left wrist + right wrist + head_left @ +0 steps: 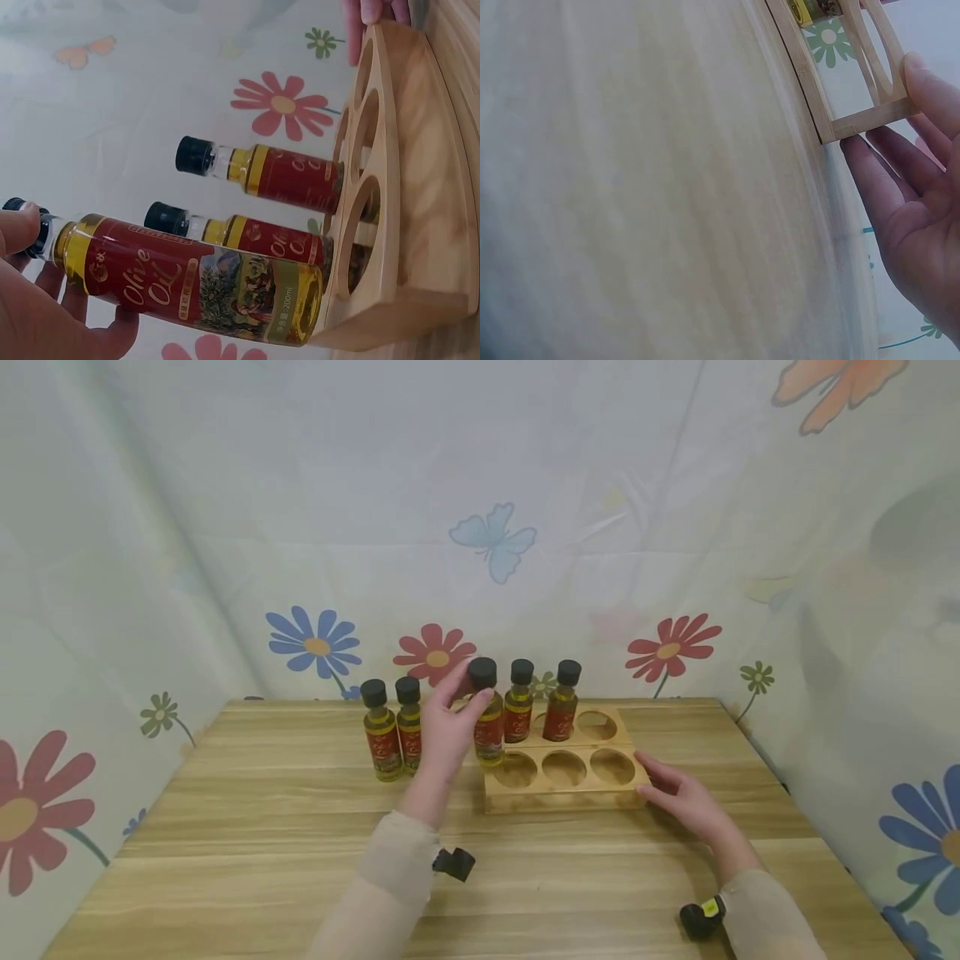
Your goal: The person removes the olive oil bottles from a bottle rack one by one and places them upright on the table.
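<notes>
My left hand [447, 731] grips an olive oil bottle [489, 731] near its neck, with a black cap and red label. The bottle hangs nearly upright over the front left hole of the two-tiered wooden bottle rack [570, 802]; in the left wrist view its base overlaps the rack's edge. My right hand [684, 802] holds the rack's right end, thumb and fingers at its edges, as the right wrist view shows too. Two matching bottles, one [518, 706] at the left and another [561, 706] in the middle, stand in the back row.
Left of the rack, two more bottles, one [382, 735] in front and one [409, 722] partly behind my left hand, stand on the wooden table [247, 835]. A flower-printed cloth [360, 527] rises behind the table and along both sides.
</notes>
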Available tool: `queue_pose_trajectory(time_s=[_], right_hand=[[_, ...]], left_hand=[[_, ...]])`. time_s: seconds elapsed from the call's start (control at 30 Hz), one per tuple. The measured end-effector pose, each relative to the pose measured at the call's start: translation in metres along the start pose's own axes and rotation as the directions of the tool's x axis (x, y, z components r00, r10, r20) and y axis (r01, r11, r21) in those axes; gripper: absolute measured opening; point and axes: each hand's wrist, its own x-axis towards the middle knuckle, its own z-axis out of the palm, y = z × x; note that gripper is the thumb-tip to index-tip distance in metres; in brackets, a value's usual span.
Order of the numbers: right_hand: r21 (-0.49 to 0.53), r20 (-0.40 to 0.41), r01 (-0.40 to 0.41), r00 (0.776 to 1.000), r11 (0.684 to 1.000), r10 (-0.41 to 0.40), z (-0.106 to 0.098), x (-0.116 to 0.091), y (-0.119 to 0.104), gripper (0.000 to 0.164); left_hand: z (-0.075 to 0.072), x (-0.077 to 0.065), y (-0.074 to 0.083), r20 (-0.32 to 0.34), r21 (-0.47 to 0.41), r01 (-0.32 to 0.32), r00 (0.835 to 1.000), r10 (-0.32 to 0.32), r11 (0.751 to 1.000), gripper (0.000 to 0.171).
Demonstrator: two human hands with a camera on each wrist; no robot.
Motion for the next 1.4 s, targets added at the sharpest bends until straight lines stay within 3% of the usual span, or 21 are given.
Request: queue_pose_trajectory(time_s=[0.33, 0.57, 0.87, 1.4], right_hand=[[0.006, 0.005, 0.0, 1.0, 1.0, 0.0, -0.002, -0.002, -0.006, 0.065], [-0.006, 0.005, -0.005, 1.0, 1.0, 0.005, -0.001, -0.001, -0.006, 0.066], [-0.005, 0.008, -0.011, 1.0, 1.0, 0.011, -0.002, -0.001, -0.005, 0.066], [0.004, -0.003, -0.009, 1.0, 1.0, 0.009, 0.0, 0.001, -0.003, 0.065]], left_hand=[[-0.023, -0.001, -0.004, -0.015, 0.05, 0.016, 1.0, -0.015, 0.999, 0.044], [-0.041, -0.004, -0.011, -0.054, 0.069, 0.078, 0.996, -0.075, 0.995, 0.044], [-0.06, -0.007, -0.023, -0.105, 0.126, 0.072, 0.993, -0.058, 0.989, 0.045], [-0.085, -0.013, -0.036, -0.104, 0.13, 0.161, 0.984, -0.148, 0.978, 0.046]])
